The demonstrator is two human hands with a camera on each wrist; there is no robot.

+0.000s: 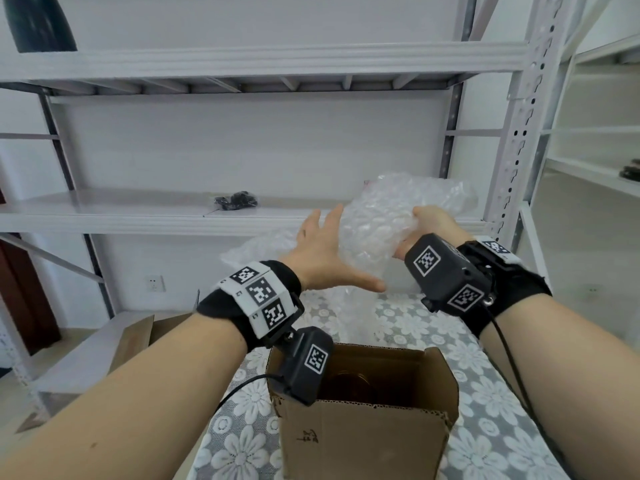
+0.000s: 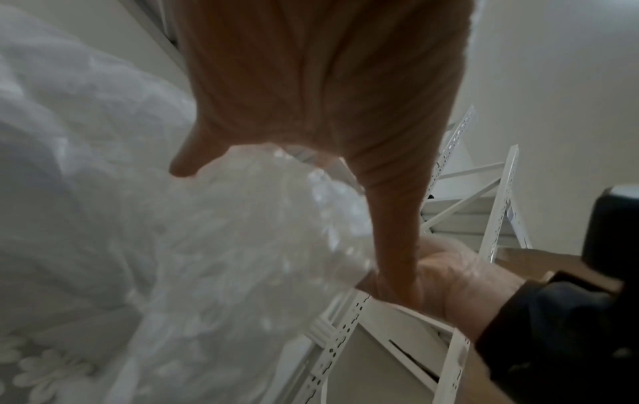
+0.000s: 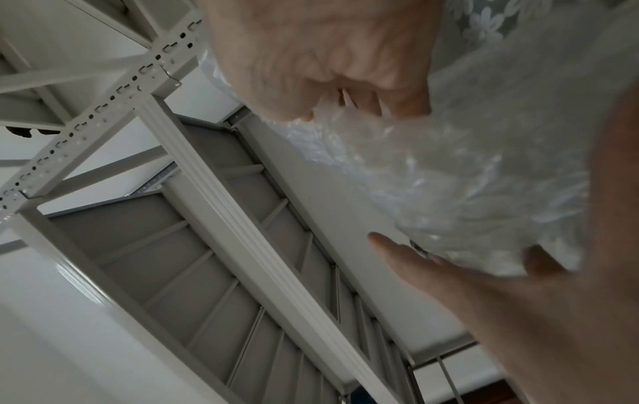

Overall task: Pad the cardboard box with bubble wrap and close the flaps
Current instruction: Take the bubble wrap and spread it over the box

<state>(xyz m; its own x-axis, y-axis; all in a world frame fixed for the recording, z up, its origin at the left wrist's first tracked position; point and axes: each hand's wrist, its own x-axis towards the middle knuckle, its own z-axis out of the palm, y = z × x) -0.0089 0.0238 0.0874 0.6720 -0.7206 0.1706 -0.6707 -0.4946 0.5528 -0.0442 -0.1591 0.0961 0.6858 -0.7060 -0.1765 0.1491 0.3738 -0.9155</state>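
An open brown cardboard box [image 1: 367, 431] stands upright on the table near me, flaps up, something dark inside. Above and beyond it a crumpled wad of clear bubble wrap [image 1: 384, 226] is held in the air. My right hand [image 1: 429, 225] grips its right side, fingers curled into the plastic [image 3: 449, 169]. My left hand [image 1: 329, 251] is spread open, fingers straight, its palm against the wad's left side [image 2: 242, 232]. More bubble wrap [image 1: 256, 251] trails down behind the left hand toward the table.
A grey tablecloth with white flowers [image 1: 491, 410] covers the table. White metal shelving [image 1: 242, 64] stands behind, with a small black object [image 1: 235, 201] on the middle shelf. Another cardboard box [image 1: 138, 337] lies low at left. More shelves [image 1: 595, 168] stand at right.
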